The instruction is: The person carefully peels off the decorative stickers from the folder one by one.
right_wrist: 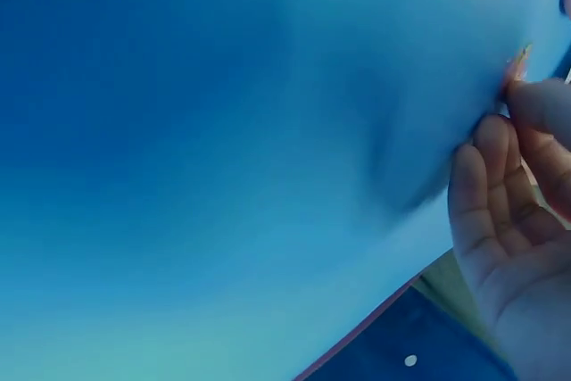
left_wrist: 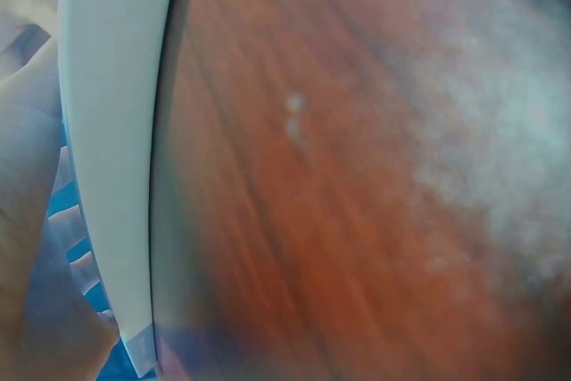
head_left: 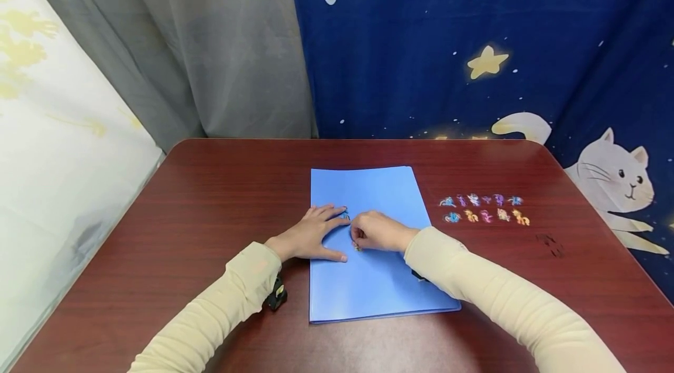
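A blue folder (head_left: 374,285) lies on the table. My left hand (head_left: 312,235) rests palm down on its left part, fingers spread. By the left fingertips is a small blue figure sticker (head_left: 346,214), partly covered by the fingers. Close beside it, my right hand (head_left: 380,231) bends over the folder's middle. Between its thumb and finger it pinches a small yellowish sticker (head_left: 357,248). The right wrist view shows the edge of that sticker (right_wrist: 521,63) poking out past the fingertips; its picture is hidden. In the left wrist view the folder's pale edge (left_wrist: 116,149) covers much of the left hand.
Two rows of small colourful pony stickers (head_left: 487,216) lie on the brown table (head_left: 231,186) right of the folder. A dark patterned patch (head_left: 550,244), too unclear to identify, is nearer on that side. Grey and blue curtains (head_left: 400,57) hang behind the table.
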The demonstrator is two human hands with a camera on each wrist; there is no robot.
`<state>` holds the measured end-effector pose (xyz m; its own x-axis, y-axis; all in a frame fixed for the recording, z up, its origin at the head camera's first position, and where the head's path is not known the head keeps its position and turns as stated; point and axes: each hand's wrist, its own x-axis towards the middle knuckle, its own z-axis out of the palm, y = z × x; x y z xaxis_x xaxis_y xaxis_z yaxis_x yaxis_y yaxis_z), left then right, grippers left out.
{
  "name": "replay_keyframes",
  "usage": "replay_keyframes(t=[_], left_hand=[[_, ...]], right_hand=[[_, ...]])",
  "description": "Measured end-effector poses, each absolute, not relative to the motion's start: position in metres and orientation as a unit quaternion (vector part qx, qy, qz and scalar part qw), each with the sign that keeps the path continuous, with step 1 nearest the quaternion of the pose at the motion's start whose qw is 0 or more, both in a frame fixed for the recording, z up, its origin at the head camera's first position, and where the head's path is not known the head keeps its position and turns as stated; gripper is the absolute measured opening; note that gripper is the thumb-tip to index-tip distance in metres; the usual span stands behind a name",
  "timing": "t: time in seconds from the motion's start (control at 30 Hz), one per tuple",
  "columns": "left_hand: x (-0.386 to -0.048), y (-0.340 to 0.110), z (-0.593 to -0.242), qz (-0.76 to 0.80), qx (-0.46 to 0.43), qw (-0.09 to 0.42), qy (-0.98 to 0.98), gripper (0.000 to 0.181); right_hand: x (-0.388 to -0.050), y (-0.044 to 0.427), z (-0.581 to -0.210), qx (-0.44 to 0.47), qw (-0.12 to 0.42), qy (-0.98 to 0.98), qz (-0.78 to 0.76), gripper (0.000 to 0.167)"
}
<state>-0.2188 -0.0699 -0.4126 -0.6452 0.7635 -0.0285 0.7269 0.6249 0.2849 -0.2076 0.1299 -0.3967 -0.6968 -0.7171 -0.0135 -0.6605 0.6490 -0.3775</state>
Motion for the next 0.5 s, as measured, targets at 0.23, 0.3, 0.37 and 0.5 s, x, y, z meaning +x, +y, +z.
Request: replay_keyframes(t=[0.23, 0.3, 0.37, 0.5], left_hand=[[-0.218, -0.069, -0.414, 0.124, 0.414, 0.074, 0.899, 0.079], [-0.218, -0.069, -0.414, 0.124, 0.414, 0.072, 0.899, 0.080], [-0.218, -0.068, -0.413, 0.124, 0.413, 0.071, 0.899, 0.080], [-0.218, -0.068, -0.413, 0.123, 0.412, 0.070, 0.900, 0.080]], right_hand=[[-0.197, 0.134, -0.399, -0.400, 0.037, 0.903, -0.152, 0.011], [-0.195, 0.136, -0.399, -0.403, 0.024, 0.903, -0.148, 0.012], [-0.193, 0.137, -0.399, -0.406, 0.014, 0.903, -0.141, 0.012], [-0.191, 0.139, -0.399, -0.409, 0.002, 0.902, -0.137, 0.012]])
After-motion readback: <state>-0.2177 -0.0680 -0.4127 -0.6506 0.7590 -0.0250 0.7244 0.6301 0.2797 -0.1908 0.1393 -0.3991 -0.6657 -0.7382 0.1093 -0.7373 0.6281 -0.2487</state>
